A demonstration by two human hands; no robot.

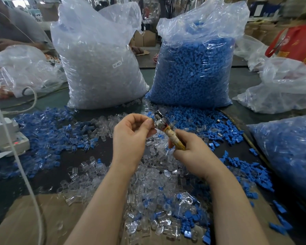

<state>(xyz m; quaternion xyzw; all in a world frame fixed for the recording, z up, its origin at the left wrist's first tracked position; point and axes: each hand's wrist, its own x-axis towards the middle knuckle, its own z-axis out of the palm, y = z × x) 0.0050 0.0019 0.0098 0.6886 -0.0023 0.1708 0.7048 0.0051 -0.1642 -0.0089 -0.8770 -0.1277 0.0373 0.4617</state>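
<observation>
Your right hand [193, 156] grips the taped handle of a small tool [168, 132]. Your left hand [131, 137] pinches its shiny metal end, above loose plastic pieces [157, 200] on the table [88, 156].

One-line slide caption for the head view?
Right hand grips a taped tool, left hand pinches at its metal tip, over loose plastic parts; clear-parts bag and blue-parts bag behind.
</observation>
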